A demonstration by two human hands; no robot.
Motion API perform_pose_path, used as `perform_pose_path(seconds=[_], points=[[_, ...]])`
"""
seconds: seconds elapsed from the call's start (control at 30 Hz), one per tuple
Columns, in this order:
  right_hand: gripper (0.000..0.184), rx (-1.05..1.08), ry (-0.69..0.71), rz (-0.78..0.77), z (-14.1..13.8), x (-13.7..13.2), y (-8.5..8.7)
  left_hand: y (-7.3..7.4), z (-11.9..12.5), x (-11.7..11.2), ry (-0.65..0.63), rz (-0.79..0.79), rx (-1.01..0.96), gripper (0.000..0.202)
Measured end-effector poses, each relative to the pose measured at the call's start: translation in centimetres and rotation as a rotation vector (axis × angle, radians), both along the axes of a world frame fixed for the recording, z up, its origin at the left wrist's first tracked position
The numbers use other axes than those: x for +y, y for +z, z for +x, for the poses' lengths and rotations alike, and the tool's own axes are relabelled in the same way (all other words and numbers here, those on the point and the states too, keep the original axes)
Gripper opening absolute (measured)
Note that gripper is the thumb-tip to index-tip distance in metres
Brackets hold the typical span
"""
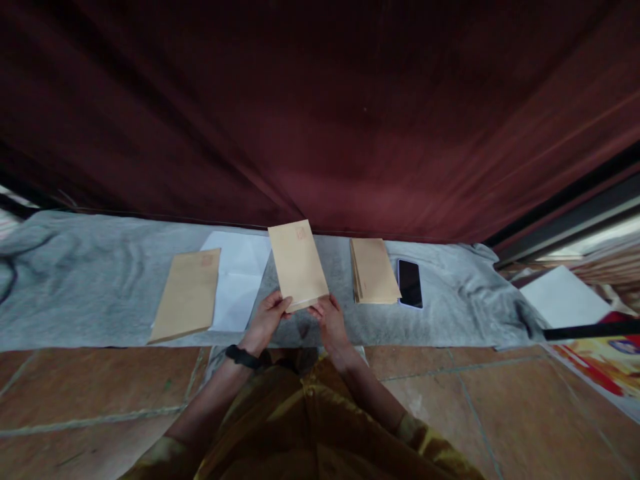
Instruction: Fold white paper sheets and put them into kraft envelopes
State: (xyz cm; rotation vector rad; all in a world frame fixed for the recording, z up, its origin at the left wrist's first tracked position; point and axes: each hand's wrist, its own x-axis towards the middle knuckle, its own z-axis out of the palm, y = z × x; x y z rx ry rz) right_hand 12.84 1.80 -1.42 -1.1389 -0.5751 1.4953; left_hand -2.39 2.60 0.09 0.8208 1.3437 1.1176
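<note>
left hand (269, 320), right hand (330, 321) | envelope (299, 262) pinched, near edge | cloth (340, 277) gap rightward

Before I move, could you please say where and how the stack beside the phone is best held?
I'd pinch the stack midway along its near short edge, from the person's side, thumb on top. It lies flat, that edge facing the person; its layers are fanned at left, where a grip might miss some, and the phone crowds its near right corner.

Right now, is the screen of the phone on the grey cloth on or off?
It appears off: the phone's screen is dark, with no lit display visible.
</note>
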Motion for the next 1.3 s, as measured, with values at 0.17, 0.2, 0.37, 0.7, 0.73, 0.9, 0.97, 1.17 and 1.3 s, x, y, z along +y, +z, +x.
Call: perform_pose_path(seconds=[0.17,0.2,0.37,0.7,0.73,0.9,0.97,1.17,1.3], points=[[0.036,-0.062,-0.004,-0.003,2.2,1.2,-0.3,0.2,-0.8,0.5,-0.055,0.005,0.076,0.035],[0.037,-0.075,-0.021,-0.008,2.4,1.4,-0.5,0.3,-0.8,0.6,-0.071,0.011,0.096,0.034],[0.032,-0.189,0.037,0.033,2.7,2.0,-1.5,0.0,-0.9,0.8,-0.125,0.016,0.176,0.031],[0.022,-0.408,0.11,0.0,3.1,2.5,-3.3,-0.9,-0.8,0.2,-0.093,-0.031,0.125,0.035],[0.023,-0.434,0.125,0.005,3.2,2.5,-3.4,-0.9,-0.7,0.2,-0.093,-0.036,0.125,0.036],[0.029,-0.686,0.176,0.099,4.3,1.7,-3.6,-1.3,-0.7,0.3,-0.082,-0.055,0.135,0.039],[0.03,-0.882,0.13,0.193,4.7,1.4,-3.4,-1.6,-0.6,0.3,-0.072,-0.055,0.142,0.038],[0.037,-1.254,0.18,0.549,4.3,2.0,-2.3,-2.2,-0.7,0.4,-0.071,-0.075,0.191,0.036],[0.043,-1.357,0.369,0.741,2.9,3.1,-1.8,-2.2,-0.9,0.3,-0.067,-0.072,0.287,0.042]])
